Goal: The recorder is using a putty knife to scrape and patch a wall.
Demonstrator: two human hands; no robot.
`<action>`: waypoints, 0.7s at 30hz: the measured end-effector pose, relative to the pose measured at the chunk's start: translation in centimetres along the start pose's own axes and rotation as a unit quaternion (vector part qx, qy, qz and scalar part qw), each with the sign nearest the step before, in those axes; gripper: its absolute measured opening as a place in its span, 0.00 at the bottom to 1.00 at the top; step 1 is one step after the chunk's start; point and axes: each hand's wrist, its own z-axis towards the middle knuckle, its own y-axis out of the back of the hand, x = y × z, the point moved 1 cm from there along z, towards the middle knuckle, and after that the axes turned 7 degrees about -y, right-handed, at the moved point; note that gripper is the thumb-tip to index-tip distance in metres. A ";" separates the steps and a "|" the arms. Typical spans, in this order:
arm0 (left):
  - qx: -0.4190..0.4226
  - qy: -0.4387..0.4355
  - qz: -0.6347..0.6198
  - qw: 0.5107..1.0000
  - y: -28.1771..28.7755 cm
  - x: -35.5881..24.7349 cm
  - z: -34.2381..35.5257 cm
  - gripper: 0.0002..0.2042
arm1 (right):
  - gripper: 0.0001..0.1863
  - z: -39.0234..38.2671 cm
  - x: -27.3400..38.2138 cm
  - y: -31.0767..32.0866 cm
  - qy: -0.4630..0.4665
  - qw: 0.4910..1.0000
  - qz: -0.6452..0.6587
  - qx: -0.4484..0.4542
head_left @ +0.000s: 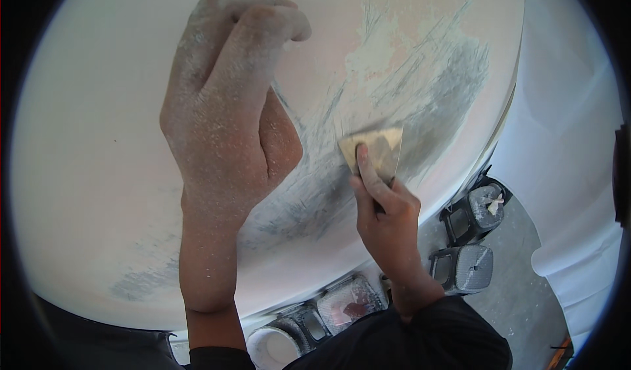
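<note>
My right hand [388,215] grips a putty knife [378,146] with a wide, pale, smeared blade, its thumb or a finger lying along the blade. The blade's broad edge meets a large pale curved panel [79,153], beside a grey smear of filler [453,90] with streaky edges. My left hand [223,107], dusted with pale powder, is raised close in front of the panel, its back toward me. Its fingers are curled. The palm and whatever it may hold are hidden.
Below the panel's right edge stand dark, dusty plastic stools [463,268]. A white bucket [273,349] and a pale-smeared seat or tray [351,302] sit near my body. White sheeting [568,140] hangs at the right over the grey floor [506,317].
</note>
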 end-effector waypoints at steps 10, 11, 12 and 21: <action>-0.025 0.009 -0.035 0.999 -0.5 0.2 -0.6 0.15 | 0.25 0.0 0.1 -0.2 -0.018 1.000 -0.011 0.017; -0.019 0.018 -0.037 0.999 -0.6 0.1 -0.5 0.15 | 0.25 0.8 0.1 -0.5 0.006 1.000 0.008 -0.002; -0.020 0.018 -0.042 0.999 -0.5 0.1 -0.4 0.15 | 0.25 1.1 0.6 -0.4 0.024 0.999 0.022 -0.023; -0.021 0.020 -0.032 0.999 -0.3 0.0 -0.1 0.15 | 0.25 1.7 2.4 0.9 -0.061 0.997 -0.025 0.044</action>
